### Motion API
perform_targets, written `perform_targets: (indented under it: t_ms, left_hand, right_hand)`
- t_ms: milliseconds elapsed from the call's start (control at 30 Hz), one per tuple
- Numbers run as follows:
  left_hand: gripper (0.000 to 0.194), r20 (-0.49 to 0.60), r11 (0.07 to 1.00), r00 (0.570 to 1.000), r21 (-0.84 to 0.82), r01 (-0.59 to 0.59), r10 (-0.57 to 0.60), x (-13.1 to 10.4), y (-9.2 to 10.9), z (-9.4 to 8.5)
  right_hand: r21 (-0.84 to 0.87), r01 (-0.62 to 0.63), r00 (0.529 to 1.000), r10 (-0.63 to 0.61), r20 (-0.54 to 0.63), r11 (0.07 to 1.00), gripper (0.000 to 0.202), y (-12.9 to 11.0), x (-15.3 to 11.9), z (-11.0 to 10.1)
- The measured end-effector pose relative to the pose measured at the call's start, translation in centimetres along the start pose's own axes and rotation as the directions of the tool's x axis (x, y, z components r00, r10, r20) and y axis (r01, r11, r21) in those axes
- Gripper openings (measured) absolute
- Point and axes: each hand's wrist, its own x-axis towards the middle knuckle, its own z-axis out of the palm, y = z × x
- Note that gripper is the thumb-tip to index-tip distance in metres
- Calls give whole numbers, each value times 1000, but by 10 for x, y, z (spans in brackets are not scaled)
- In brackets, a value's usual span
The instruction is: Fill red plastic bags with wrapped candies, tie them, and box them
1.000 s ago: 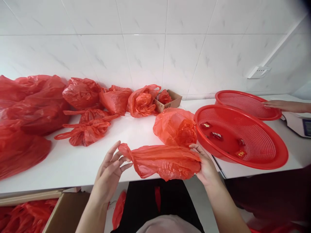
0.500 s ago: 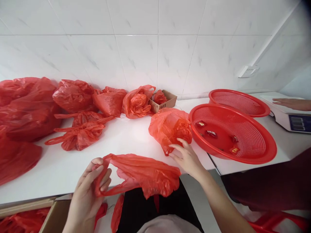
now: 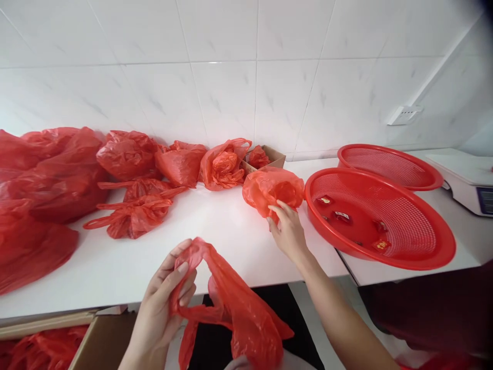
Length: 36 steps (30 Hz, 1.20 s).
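My left hand (image 3: pixel 164 295) is closed around the handles of a thin red plastic bag (image 3: pixel 250 313), which hangs limp over the table's front edge towards my lap. My right hand (image 3: pixel 290 234) reaches to a second red plastic bag (image 3: pixel 262 187) on the white table, left of the front basket. Its thumb and fingers are closed on that bag's near edge, and the bag's rounded mouth faces up towards me.
Several filled red bags (image 3: pixel 127 154) line the wall on the left. Behind stands a small cardboard box (image 3: pixel 277 159). A red basket (image 3: pixel 442 241) with a few wrapped pieces sits right, another basket (image 3: pixel 385 149) behind it, near a scale (image 3: pixel 458 169). A carton (image 3: pixel 108 339) is below left.
My right hand has closed on the edge of the table bag, bunching it. The bag in my left hand has swung downward. The other person's hand has mostly left the scale.
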Motion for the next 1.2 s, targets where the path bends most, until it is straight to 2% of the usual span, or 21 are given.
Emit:
perform_targets:
  t_ms: [33, 67, 133, 200, 233, 300, 433, 533, 600, 700, 800, 867, 967, 1100, 1200]
  left_hand:
    - [49, 17, 1000, 1000, 4, -11, 11, 2, 0, 4]
    - [52, 44, 1000, 999, 8, -15, 15, 4, -1, 8]
    - [55, 134, 1000, 991, 18, 2, -5, 7, -3, 17]
    - [55, 247, 999, 968, 27, 37, -42, 6, -2, 25]
    - [55, 290, 998, 955, 28, 58, -63, 4, -1, 26]
    - [56, 326, 994, 939, 22, 109, -111, -1, 7, 25]
    - [56, 257, 982, 950, -12, 187, -178, -8, 27, 8]
    - [56, 209, 987, 966, -12, 161, -155, -6, 34, -4]
    - [55, 193, 993, 974, 40, 111, -117, 0, 31, -7]
    - [55, 150, 954, 989, 293, -57, 13, 15, 19, -9]
    - [64, 122, 775, 974, 589, -228, 193, 31, 3, -11]
    - [68, 155, 701, 956, 653, -287, 248, 37, -7, -13]
    - [77, 211, 717, 960, 639, -279, 185, 38, -28, -11]
    - [95, 218, 780, 976, 608, -151, 19, 32, -63, 7]
    - [90, 266, 781, 963, 609, -136, -40, 36, -73, 15]
  right_hand:
    - [111, 42, 998, -37, -43, 993, 27, -18, -13, -12]
    - [247, 85, 996, -78, -37, 965, 22, -38, -26, -22]
    - [511, 103, 975, -189, 120, 853, 21, -74, -49, -36]
    - [589, 112, 925, -300, 232, 800, 25, -97, -64, -37]
    - [566, 124, 911, -319, 260, 815, 28, -101, -67, -34]
    - [431, 152, 909, -297, 291, 889, 33, -94, -67, -24]
    - [189, 176, 884, -239, 402, 966, 28, -55, -59, -15]
    - [61, 151, 879, -162, 449, 987, 35, -33, -56, -19]
    - [-48, 160, 870, -118, 479, 986, 51, -26, -54, -21]
    - [-168, 214, 851, -99, 515, 962, 71, -22, -51, -24]
    - [-243, 200, 846, -42, 531, 949, 78, -21, -47, -25]
    - [-271, 161, 842, 11, 540, 949, 83, -20, -45, -24]
    - [-278, 111, 828, 66, 557, 954, 89, -20, -47, -18]
    - [-247, 101, 835, 53, 548, 964, 93, -27, -53, -7]
    - [-235, 144, 838, 8, 545, 961, 92, -30, -53, -6]
